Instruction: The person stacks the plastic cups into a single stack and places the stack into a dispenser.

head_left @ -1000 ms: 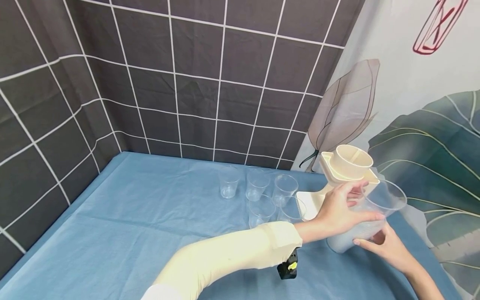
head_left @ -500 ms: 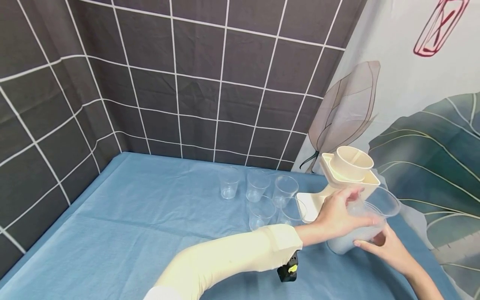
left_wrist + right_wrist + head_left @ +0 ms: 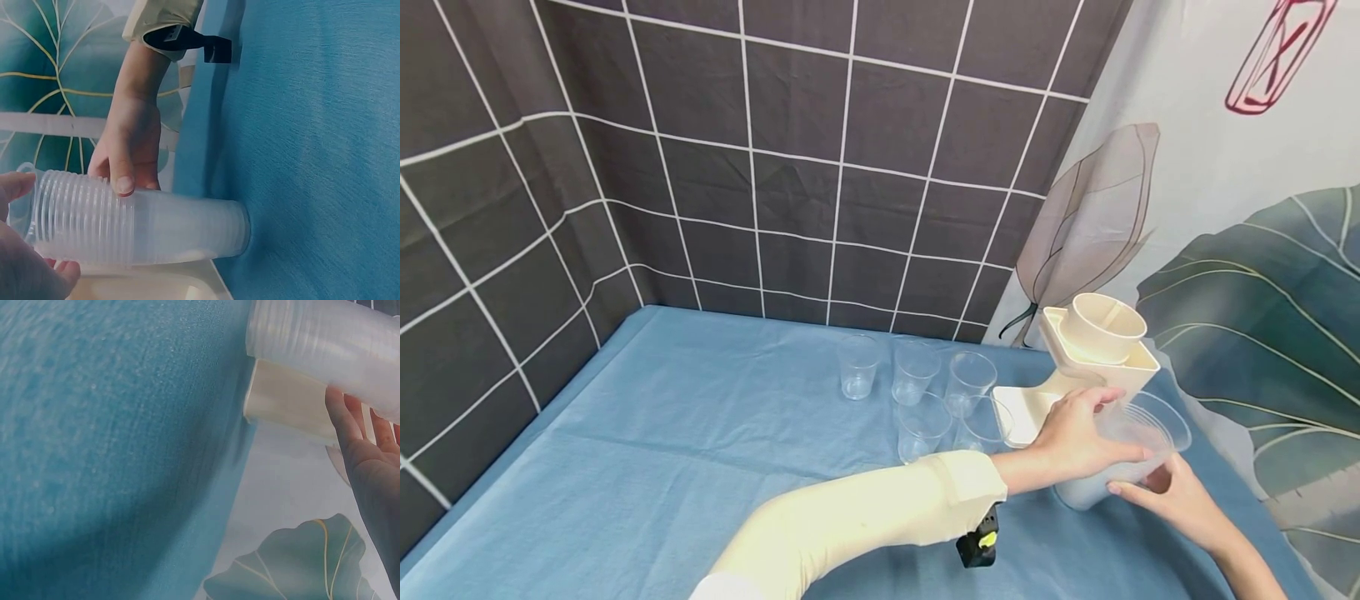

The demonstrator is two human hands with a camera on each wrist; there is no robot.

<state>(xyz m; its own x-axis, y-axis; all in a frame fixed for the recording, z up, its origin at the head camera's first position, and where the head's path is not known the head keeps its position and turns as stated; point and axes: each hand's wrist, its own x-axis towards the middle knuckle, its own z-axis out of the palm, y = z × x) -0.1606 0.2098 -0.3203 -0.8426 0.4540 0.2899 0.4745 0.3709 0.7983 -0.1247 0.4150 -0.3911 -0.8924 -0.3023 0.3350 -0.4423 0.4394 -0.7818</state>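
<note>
A tall stack of clear plastic cups (image 3: 1086, 490) stands on the blue cloth at the right of the head view. My left hand (image 3: 1078, 429) grips the upper part of the stack near its wide top rim, thumb in front and fingers behind. Lower down, my right hand (image 3: 1176, 500) holds the stack from the right with thumb and fingers. In the left wrist view, the stack (image 3: 181, 225) shows many nested rims, with the right hand (image 3: 131, 150) around its middle. The right wrist view shows the right hand's fingers against the stack (image 3: 331, 344).
Behind the stack stands a cream-coloured holder (image 3: 1105, 333) with a round ring on top and a flat base. Several single clear cups (image 3: 857, 379) stand upright left of it. Blue cloth (image 3: 685, 450) covers the table, backed by a dark grid curtain (image 3: 790, 192).
My left hand and the top cup's rim have moved down and slightly left, closer to the rest of the stack. My right hand has stayed in place.
</note>
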